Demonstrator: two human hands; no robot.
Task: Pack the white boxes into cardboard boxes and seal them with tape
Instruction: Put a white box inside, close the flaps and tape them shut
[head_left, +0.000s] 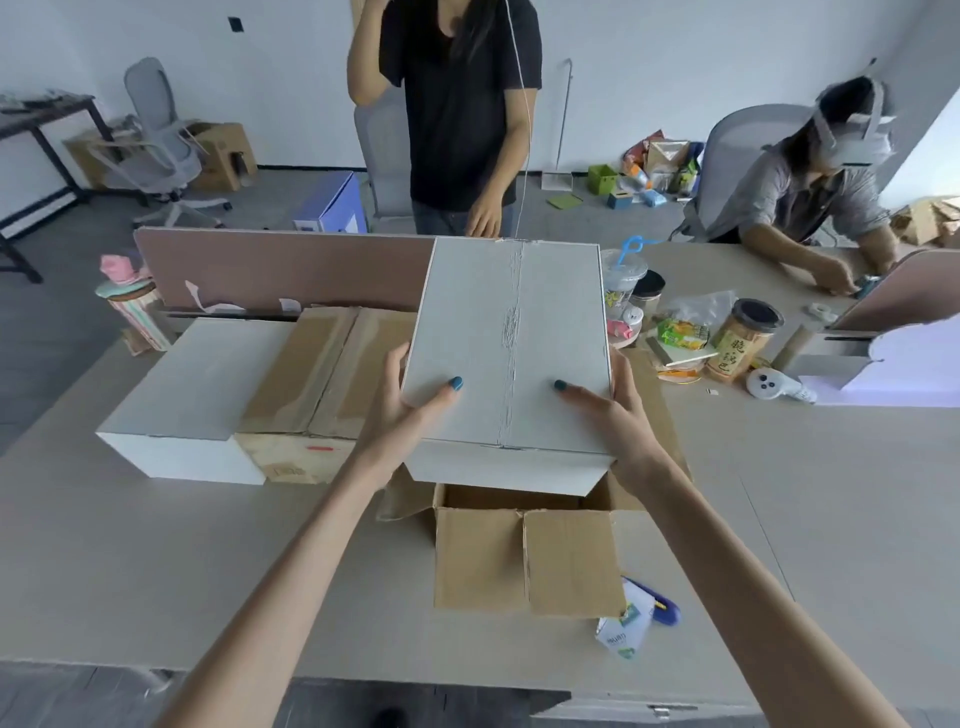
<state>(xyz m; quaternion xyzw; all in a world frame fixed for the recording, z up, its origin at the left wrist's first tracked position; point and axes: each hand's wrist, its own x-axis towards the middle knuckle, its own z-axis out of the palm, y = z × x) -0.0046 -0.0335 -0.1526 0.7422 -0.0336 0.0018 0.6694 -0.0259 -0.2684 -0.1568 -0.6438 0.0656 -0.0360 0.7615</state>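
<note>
Holding a large flat white box with a taped centre seam (506, 348) between both palms, the person has it just above the open brown cardboard carton (530, 558) at the near edge of the pale table (805, 493). The left hand (410, 410) presses the box's left side with its thumb laid over the top; the right hand (613, 410) mirrors it on the right side. Both are clamped on the box, well apart from each other.

The white box looks nearly as wide as the carton's mouth, so the fit will likely be snug. I would square its near edge to the carton's front wall first, keep it level, and let it sink evenly. The front flaps hang outward, clear of the opening. The side flaps are mostly hidden under the box; one that folds inward would catch a corner. Fingers gripping the sides will need to slide upward as the walls close in, or they get pinched.

A second white box (192, 395) waits on the left, touching a taped-up brown carton (311, 389). A blue utility knife (660, 605) lies just beside the open carton.
</note>
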